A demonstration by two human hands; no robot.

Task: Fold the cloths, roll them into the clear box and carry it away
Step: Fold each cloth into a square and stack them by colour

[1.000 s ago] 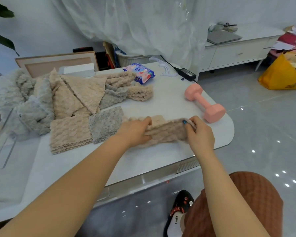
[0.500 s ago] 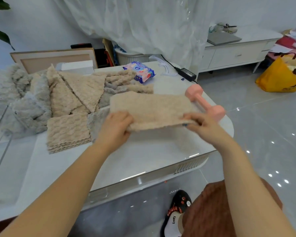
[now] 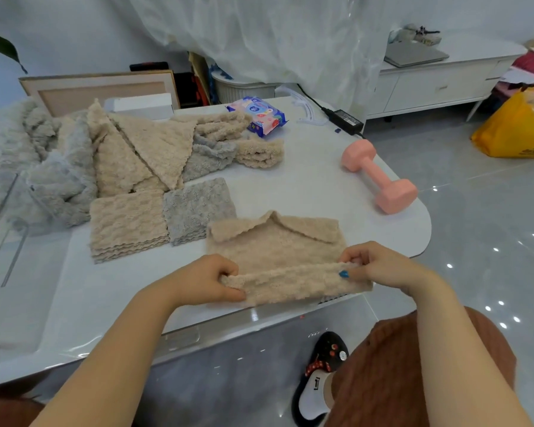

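Gripping beige cloth at near edge of worktop: left hand curled round left end, right hand pinching right end. Lifting near hem off surface, far edge flopped back. Just behind: folded beige stack beside folded grey stack. At left edge: clear box. Toward right edge: pink dumbbell.

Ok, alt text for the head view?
The left hand and right hand pinch the near edge of a beige cloth on a white table. A beige stack and a grey stack lie left, a pink dumbbell right.
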